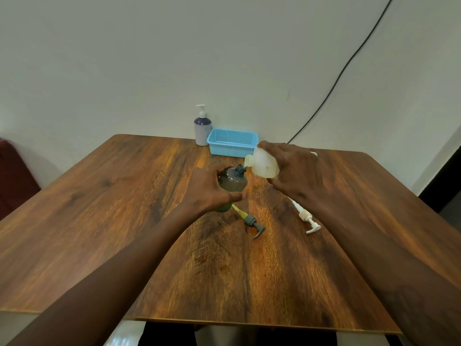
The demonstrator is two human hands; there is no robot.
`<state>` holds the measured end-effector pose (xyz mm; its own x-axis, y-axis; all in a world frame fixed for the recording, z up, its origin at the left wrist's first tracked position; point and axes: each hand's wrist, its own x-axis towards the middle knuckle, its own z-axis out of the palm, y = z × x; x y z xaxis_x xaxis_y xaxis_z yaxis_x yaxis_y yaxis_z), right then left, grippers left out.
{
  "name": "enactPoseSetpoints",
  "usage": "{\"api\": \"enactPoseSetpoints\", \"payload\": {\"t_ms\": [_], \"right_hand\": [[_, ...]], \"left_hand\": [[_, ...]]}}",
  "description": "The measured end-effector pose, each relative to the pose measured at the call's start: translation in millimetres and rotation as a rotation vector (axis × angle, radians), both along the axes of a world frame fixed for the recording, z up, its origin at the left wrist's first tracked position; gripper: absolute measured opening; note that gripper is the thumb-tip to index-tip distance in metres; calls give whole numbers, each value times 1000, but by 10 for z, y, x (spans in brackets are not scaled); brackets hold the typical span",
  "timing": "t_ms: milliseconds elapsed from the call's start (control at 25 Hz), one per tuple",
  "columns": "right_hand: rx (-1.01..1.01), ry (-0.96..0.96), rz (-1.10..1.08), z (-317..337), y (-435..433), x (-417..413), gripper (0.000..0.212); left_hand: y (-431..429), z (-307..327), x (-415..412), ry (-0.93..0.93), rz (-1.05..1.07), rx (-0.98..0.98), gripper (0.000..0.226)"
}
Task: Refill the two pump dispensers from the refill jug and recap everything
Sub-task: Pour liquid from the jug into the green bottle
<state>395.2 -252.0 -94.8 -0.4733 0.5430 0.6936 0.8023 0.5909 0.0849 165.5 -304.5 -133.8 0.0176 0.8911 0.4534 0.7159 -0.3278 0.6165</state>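
Observation:
My left hand (212, 189) grips a grey translucent dispenser bottle (233, 182) standing uncapped on the wooden table (99, 221). My right hand (296, 171) holds a whitish refill jug (264, 164) tipped to the left, its spout right over the grey bottle's open neck. The grey pump head (253, 223) with its yellowish tube lies on the table just in front of the bottle. A white pump head (306, 218) lies to its right. A second dispenser (202, 128), purple and white with its pump on, stands at the table's far edge.
A light blue mesh basket (233, 144) sits at the far edge beside the purple dispenser, just behind the jug. A black cable (349, 63) runs down the wall at the right. A dark red seat (15, 176) is at the left.

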Motion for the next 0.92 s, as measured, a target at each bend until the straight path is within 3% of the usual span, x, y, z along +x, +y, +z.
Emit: {"api": "enactPoseSetpoints", "payload": {"t_ms": [920], "right_hand": [[-80, -44, -3, 63, -36, -2, 69]], "left_hand": [[37, -105, -30, 1, 7, -20, 86]]}}
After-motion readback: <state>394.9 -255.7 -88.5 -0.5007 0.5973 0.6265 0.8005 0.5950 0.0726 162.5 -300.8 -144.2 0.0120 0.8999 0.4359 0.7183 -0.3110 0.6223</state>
